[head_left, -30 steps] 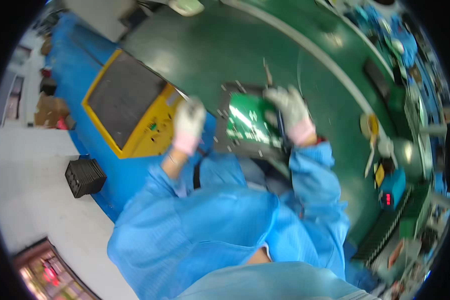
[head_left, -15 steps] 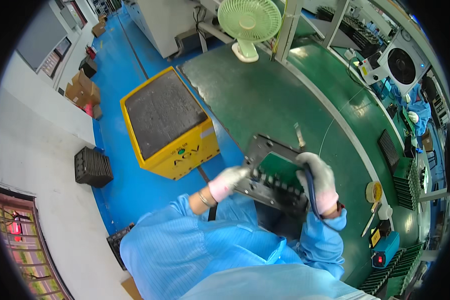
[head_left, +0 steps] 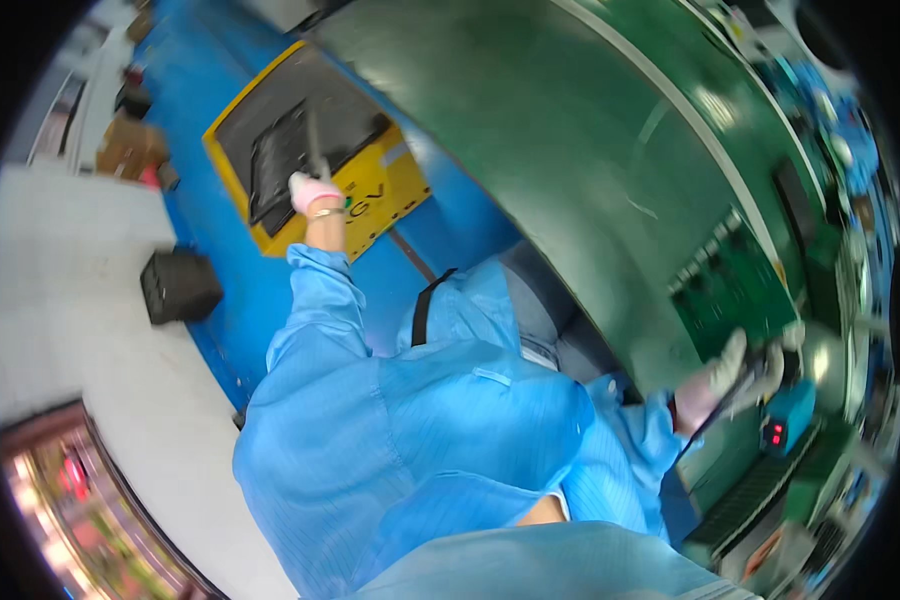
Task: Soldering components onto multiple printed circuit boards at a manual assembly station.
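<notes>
At the front of the yellow cart (head_left: 390,193), my left hand (head_left: 313,193) is closed on the near right edge of a black, frame-like circuit board fixture (head_left: 278,160). The fixture lies tilted over the cart's dark top. Far to the right, above the green bench, my gloved right hand (head_left: 708,392) is closed around a dark, slender tool (head_left: 745,378) with a cord, blurred by motion. Just beyond those fingers is a green circuit board (head_left: 735,295) with pale parts along one edge. Whether my right hand touches the board I cannot tell.
The green workbench (head_left: 530,150) curves along my right side. A teal box (head_left: 790,412) with a red display stands near my right hand, beside racked boards (head_left: 760,480). A black crate (head_left: 180,285) sits by the left wall. Another person (head_left: 850,140) works at far right.
My hands have moved apart. The fixture, earlier held in front of me with the green board in it, is now at the cart in my left hand; the board is at the right. The view has shifted.
</notes>
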`<state>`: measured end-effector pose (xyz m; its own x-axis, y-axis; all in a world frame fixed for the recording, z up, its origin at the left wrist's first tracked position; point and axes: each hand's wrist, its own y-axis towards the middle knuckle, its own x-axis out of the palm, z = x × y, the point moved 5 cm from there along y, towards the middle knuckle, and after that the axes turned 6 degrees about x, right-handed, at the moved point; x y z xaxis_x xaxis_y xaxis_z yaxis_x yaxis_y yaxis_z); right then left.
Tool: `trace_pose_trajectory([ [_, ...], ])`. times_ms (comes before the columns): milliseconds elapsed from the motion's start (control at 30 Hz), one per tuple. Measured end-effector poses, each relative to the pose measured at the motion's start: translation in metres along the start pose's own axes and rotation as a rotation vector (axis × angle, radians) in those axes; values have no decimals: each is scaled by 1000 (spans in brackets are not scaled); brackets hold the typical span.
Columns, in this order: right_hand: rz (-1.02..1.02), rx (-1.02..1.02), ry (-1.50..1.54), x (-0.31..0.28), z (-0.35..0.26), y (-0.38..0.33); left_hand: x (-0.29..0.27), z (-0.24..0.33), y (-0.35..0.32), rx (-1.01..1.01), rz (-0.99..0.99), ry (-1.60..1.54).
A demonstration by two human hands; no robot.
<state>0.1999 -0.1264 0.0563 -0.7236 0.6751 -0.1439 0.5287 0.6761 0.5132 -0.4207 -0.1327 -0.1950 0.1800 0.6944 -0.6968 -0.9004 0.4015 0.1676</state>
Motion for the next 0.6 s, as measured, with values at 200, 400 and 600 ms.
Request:
trace_pose_trajectory([
  [200, -34, 142, 88, 2, 21, 6, 63, -22, -44, -43, -428, 377],
  [400, -225, 390, 338, 11, 24, 15, 10, 153, -148, 237, -214, -939],
  [600, -708, 455, 311, 44, 13, 5, -21, 332, -251, 644, -1457, -1243],
])
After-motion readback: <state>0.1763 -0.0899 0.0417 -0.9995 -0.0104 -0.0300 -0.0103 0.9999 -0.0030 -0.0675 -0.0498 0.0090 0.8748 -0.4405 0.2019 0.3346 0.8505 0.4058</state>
